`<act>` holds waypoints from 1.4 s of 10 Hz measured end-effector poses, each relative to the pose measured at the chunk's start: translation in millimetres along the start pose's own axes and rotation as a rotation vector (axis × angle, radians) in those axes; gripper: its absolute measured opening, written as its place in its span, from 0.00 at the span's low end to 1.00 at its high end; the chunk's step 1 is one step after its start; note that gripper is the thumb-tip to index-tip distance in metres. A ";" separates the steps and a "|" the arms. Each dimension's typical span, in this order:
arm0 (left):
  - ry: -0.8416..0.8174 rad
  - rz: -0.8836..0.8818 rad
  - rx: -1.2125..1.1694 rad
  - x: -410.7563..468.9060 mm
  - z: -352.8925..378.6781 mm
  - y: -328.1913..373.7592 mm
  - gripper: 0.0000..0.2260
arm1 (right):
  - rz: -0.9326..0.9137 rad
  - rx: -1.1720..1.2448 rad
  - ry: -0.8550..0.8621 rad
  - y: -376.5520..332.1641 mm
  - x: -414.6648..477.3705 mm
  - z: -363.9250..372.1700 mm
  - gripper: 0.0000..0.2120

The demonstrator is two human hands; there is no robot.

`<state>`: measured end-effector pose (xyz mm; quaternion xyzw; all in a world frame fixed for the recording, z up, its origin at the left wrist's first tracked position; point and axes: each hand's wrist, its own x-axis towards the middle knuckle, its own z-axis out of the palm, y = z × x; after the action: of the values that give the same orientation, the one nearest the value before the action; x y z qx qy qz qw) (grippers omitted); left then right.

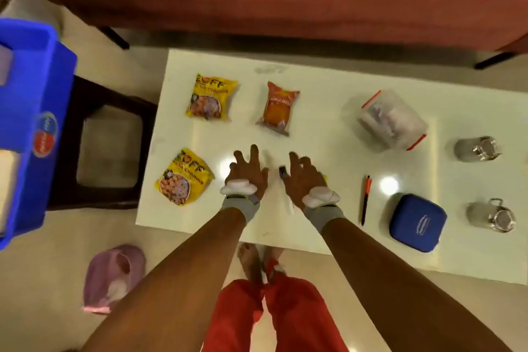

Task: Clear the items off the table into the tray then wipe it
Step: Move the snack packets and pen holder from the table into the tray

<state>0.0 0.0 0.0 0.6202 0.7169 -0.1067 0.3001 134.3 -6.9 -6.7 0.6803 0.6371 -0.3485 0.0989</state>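
Left hand (245,173) is held open over table (314,86); right hand (303,177) possibly pinches small dark item (283,172), grip cannot be told; yellow packet (183,177), beside left hand, is judged light, crinkly, best pinched at edge; blue tray (43,88) far left.

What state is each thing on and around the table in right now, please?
Left hand: open, above the table.
Right hand: open, above the table.
Far yellow packet: sealed, flat.
Near yellow packet: sealed, flat.
Orange packet: sealed, flat.
Clear container: lid clipped on.
Far glass mug: empty.
Near glass mug: empty.
Pen: lying flat.
Blue case: closed.
Blue tray: on the stool, off the table.
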 end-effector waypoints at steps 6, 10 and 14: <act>-0.321 -0.201 -0.192 25.4 57.2 -24.4 0.30 | 0.129 0.210 -0.167 9.5 39.7 47.9 0.33; -0.032 0.102 -0.426 56.0 -43.3 -63.0 0.31 | -0.047 0.304 0.214 -85.9 57.0 -34.2 0.29; 0.344 0.135 -0.546 111.9 -251.8 -263.1 0.25 | -0.359 0.440 0.478 -361.3 113.7 -74.4 0.28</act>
<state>-331.5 169.9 80.1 0.5720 0.7164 0.2159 0.3361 -184.1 187.7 91.8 0.6250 0.6613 -0.3199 -0.2640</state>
